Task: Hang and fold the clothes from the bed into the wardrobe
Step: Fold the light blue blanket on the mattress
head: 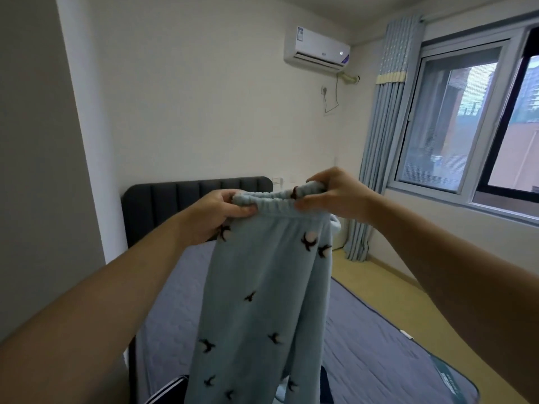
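The left hand (218, 212) and right hand (335, 196) each pinch the waistband of the pale blue trousers (262, 287) between curled fingers (246, 212), holding them hanging above the bed (364, 339), so 1 garment seems lifted but not yet folded, with the wardrobe out of view.

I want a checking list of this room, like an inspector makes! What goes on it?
Surface: bed with a grey-blue quilted cover and dark headboard.
Job's things: light blue trousers with dark prints, held up over the bed.
Clutter: a dark item at the bottom edge, too cut off to name.
Hands: left hand and right hand each grip the elastic waistband.
Cables: a cord runs from under the air conditioner to a wall socket.
Surroundings: window, blue curtain, pale walls.
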Demonstrator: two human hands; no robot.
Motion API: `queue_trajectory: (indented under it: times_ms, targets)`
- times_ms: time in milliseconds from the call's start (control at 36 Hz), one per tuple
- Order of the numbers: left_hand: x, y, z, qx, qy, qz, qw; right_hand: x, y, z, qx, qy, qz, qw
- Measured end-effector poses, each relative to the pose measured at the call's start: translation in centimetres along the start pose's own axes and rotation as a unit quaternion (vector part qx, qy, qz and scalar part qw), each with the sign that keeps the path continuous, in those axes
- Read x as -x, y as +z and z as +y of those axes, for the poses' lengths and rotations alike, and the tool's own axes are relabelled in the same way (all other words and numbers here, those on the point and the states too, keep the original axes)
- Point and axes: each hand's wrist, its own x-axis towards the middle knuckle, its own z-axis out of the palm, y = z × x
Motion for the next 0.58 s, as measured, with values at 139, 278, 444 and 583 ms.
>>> queue_trajectory:
  times_ms: [139,278,444,583]
  targets:
    - [-0.1,1.1,-1.1,0.040,0.002,-0.050,0.998,0.1,1.0,-2.9,-0.191,-0.046,-0.060,0.979]
    - [0.2,2.0,-2.4,0.210,-0.053,-0.098,0.971,0.1,1.2,-4.1,-0.317,-0.041,-0.098,0.943]
    - [0.4,2.0,-2.5,0.214,-0.093,-0.079,0.969,0.3,0.7,-3.6,-0.271,-0.040,-0.101,0.956]
    - [0.9,0.8,-1.4,0.102,-0.147,-0.125,0.976,0.8,0.2,-2.6,-0.215,-0.008,-0.086,0.973]
